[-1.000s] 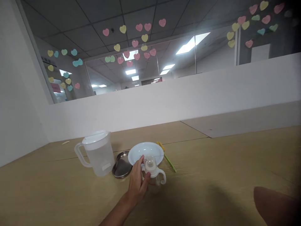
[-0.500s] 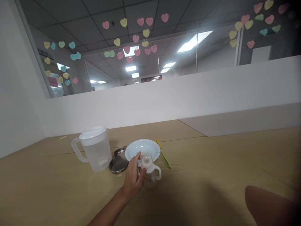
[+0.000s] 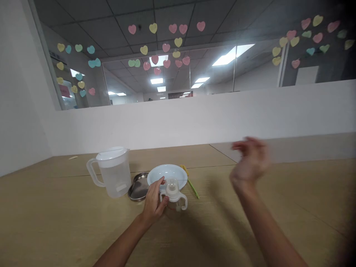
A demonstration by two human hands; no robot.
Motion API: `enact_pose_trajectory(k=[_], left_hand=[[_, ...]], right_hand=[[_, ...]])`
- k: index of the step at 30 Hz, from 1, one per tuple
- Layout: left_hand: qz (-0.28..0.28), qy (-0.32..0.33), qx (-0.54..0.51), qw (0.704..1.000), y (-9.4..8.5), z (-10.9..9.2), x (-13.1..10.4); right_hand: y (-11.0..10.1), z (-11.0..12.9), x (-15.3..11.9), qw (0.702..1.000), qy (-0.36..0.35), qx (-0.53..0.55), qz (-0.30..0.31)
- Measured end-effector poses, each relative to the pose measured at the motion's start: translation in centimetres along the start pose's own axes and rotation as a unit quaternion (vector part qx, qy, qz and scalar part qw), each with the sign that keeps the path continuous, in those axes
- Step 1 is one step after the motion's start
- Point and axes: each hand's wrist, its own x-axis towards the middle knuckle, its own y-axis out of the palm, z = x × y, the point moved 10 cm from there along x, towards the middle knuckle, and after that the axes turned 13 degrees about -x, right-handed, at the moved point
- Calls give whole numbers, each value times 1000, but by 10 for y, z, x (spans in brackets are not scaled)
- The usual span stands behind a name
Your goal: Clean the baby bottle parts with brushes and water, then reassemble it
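Observation:
A clear baby bottle (image 3: 172, 193) with a white collar and two white handles stands on the table in front of a white bowl (image 3: 167, 171). My left hand (image 3: 154, 200) holds the bottle by its left side, thumb in front and fingers behind. Raised over the table on the right is my right hand (image 3: 250, 161), smeared by motion, touching none of the objects; its fingers are too blurred to read.
A lidded plastic jug (image 3: 113, 172) stands at the left, beside a kidney-shaped metal tray (image 3: 138, 187). A green-handled brush (image 3: 193, 188) lies right of the bowl. Behind the table (image 3: 178, 237) rises a white wall (image 3: 178, 124) with a window above.
My right hand has come into view, raised at the right, where only a blurred part of the arm showed before. My left hand still holds the bottle. The view has shifted slightly.

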Motion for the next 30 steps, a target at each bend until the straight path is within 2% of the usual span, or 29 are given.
enact_pose_trajectory(k=[2,3,4,6,7,9,12,19,22,25,30], left_hand=[[3,6,8,1000,0,-1,1],[7,9,12,1000,0,-2,1],[10,13,18,1000,0,-3,2],[15,20,27,999,1,-4,2],[16,22,30,999,2,-5,2],[18,25,36,999,4,-5,2],[22,32,47,998,8,-7,0],[18,34,75,996,11,-6,-2],[21,19,73,997,12,-4,-4],[28,6,68,997,12,-1,-4],[32,14,60,998,12,-2,-3]], right_hand=[[34,-40,-25,986,72,-103,112],[52,-65,-46,958,107,-180,197],[67,-91,-70,909,138,-265,290],[84,-126,-113,812,120,-380,427],[88,-137,-129,776,99,-411,469],[88,-148,-146,721,57,-468,509],[87,-151,-154,672,16,-518,530],[92,-149,-169,635,-17,-544,548],[92,-151,-173,631,-17,-548,548],[89,-153,-168,643,0,-551,532],[78,-157,-148,686,57,-545,479]])
